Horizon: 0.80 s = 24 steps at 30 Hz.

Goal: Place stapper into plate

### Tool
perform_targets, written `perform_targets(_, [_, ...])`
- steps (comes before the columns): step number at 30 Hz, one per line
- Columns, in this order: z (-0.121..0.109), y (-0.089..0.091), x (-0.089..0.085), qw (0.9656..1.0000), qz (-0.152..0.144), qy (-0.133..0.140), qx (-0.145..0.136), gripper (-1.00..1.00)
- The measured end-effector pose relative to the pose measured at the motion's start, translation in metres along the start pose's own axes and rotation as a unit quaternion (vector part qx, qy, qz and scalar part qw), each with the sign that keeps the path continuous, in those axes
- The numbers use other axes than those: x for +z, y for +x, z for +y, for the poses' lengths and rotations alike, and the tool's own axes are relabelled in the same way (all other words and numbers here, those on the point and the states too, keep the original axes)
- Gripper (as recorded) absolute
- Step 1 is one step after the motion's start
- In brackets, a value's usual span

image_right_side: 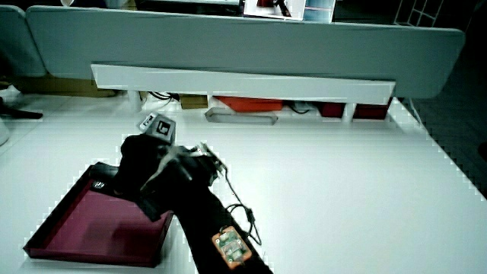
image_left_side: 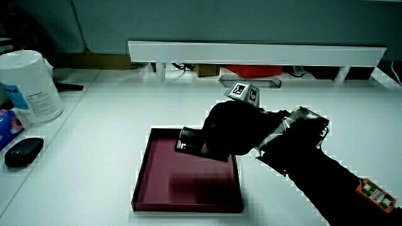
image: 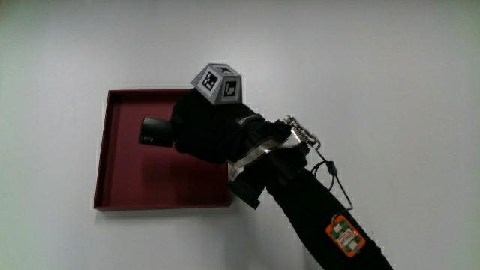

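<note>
A dark red square tray (image: 120, 180) serves as the plate on the white table; it shows in both side views (image_left_side: 157, 188) (image_right_side: 68, 228). The gloved hand (image: 202, 131) hovers over the tray, fingers curled around a black stapler (image: 154, 131) whose end sticks out past the fingers. In a side view the stapler (image_left_side: 188, 139) is held a little above the tray floor, with its shadow below. The stapler's end (image_right_side: 100, 181) peeks out beside the hand (image_right_side: 144, 171) in a side view. Most of the stapler is hidden inside the grip.
A white wipes canister (image_left_side: 31, 85) and a black computer mouse (image_left_side: 24, 150) stand at the table's edge beside the tray. A low white partition (image_left_side: 251, 53) runs along the table's end. An orange tag (image: 345, 236) sits on the forearm.
</note>
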Motion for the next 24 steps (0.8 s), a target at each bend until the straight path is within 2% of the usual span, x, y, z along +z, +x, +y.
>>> perform_targets(2, [0.004,0.000,-0.008,0.9999,0.002,-0.015,-0.001,0.00])
perform_targets(3, [0.005,0.001,-0.011,0.9999,-0.001,-0.015,-0.002,0.00])
perform_targets(8, [0.017,0.012,-0.034,0.9990,-0.002,-0.041,-0.016,0.00])
perform_targets(12, [0.023,0.024,-0.045,0.9977,-0.011,-0.053,-0.041,0.00])
perform_targets(13, [0.021,0.022,-0.045,0.9979,-0.008,-0.053,-0.035,0.00])
perform_targets(14, [0.024,0.027,-0.047,0.9978,-0.007,-0.050,-0.044,0.00])
perform_targets(16, [0.023,0.027,-0.046,0.9977,-0.001,-0.053,-0.042,0.00])
perform_targets(17, [0.024,0.027,-0.047,0.9980,-0.005,-0.049,-0.039,0.00])
perform_targets(19, [0.024,0.027,-0.049,0.9974,-0.005,-0.060,-0.039,0.00])
perform_targets(21, [0.024,0.029,-0.050,0.9977,-0.007,-0.048,-0.048,0.00])
perform_targets(22, [0.021,0.026,-0.048,0.9979,-0.006,-0.052,-0.038,0.00])
perform_targets(23, [0.023,0.029,-0.050,0.9975,-0.008,-0.052,-0.046,0.00])
perform_targets(24, [0.023,0.029,-0.051,0.9977,-0.006,-0.053,-0.042,0.00])
